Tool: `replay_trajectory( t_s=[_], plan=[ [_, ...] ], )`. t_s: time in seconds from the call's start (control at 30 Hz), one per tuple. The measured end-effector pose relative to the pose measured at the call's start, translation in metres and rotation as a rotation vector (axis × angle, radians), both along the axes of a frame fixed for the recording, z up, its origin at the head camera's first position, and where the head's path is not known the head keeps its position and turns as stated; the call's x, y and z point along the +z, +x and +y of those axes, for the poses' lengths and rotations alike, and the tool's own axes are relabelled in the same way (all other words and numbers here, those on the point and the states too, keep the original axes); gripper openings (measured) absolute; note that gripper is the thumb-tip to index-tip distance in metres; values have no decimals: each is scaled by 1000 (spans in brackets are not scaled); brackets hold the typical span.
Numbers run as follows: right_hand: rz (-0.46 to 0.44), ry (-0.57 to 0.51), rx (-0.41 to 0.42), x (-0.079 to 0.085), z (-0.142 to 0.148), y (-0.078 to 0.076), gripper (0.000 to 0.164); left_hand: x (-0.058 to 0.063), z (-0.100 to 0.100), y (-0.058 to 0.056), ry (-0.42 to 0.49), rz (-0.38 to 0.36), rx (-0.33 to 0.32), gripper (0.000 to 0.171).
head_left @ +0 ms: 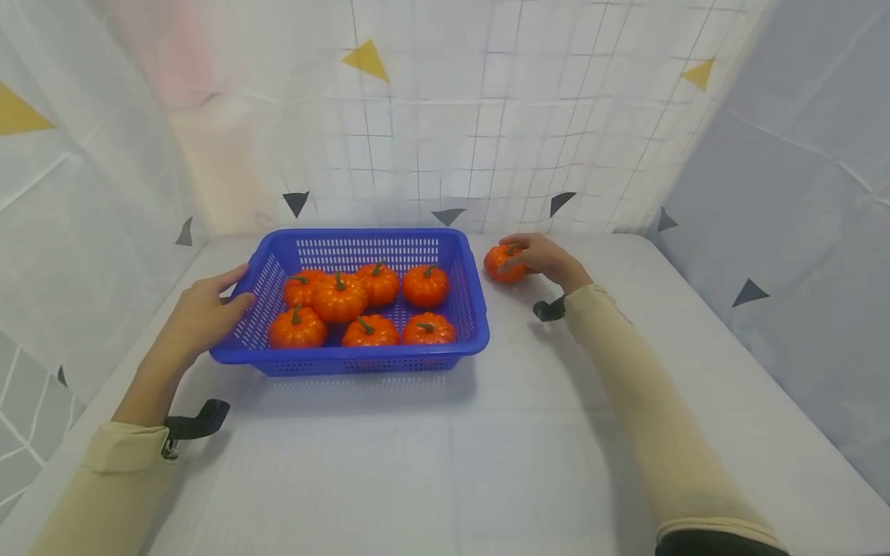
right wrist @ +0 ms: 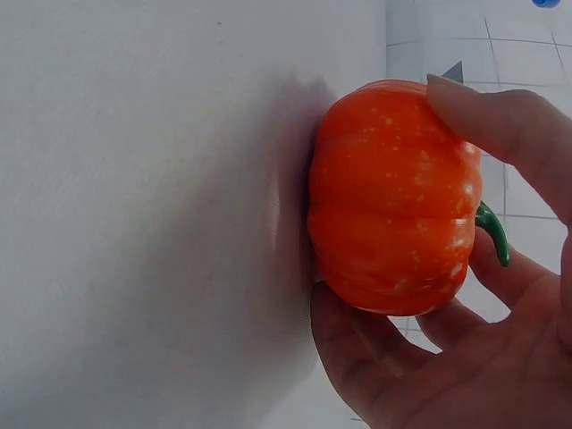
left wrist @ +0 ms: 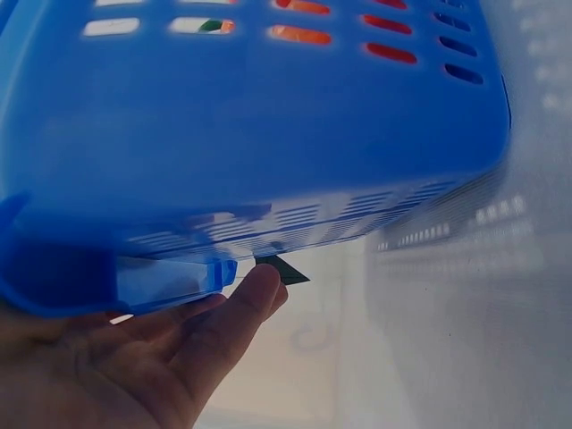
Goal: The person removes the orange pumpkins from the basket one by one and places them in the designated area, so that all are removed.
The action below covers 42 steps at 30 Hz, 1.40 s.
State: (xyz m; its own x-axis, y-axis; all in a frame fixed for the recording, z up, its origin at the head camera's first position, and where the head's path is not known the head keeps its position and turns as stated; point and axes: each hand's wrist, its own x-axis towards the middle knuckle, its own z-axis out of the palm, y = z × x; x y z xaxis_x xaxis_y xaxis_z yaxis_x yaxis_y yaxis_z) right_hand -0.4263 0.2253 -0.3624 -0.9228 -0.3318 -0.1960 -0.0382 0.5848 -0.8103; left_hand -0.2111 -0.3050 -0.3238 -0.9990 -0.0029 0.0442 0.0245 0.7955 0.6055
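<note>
A blue plastic basket with slotted walls stands on the table and holds several small orange pumpkins with green stems. At its left end, my left hand grips the rim; the left wrist view shows fingers reaching under the edge of the basket. Right of the basket, my right hand holds another pumpkin. In the right wrist view, thumb and fingers curl round opposite sides of this pumpkin. It sits at the table surface, its green stem pointing toward the palm.
The white table is bounded by a white gridded sheet at the back and grey-white sheets at both sides. Black and yellow triangles mark these sheets. Each wrist wears a black camera mount.
</note>
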Motion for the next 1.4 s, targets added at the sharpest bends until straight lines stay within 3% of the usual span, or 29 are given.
replay_trajectory(
  t_s=[0.6, 0.83, 1.17, 1.4],
  plan=[
    [-2, -14, 36, 3, 2, 7, 79, -1, 0, 0, 2, 2, 1, 64],
    [9, -30, 39, 11, 5, 9, 78, 0, 1, 0, -2, -2, 4, 64],
    [165, 87, -44, 39, -5, 21, 66, 0, 1, 0, -10, -2, 4, 64],
    [242, 110, -67, 57, -13, 29, 65, 0, 0, 0, -7, -1, 3, 64]
  ],
)
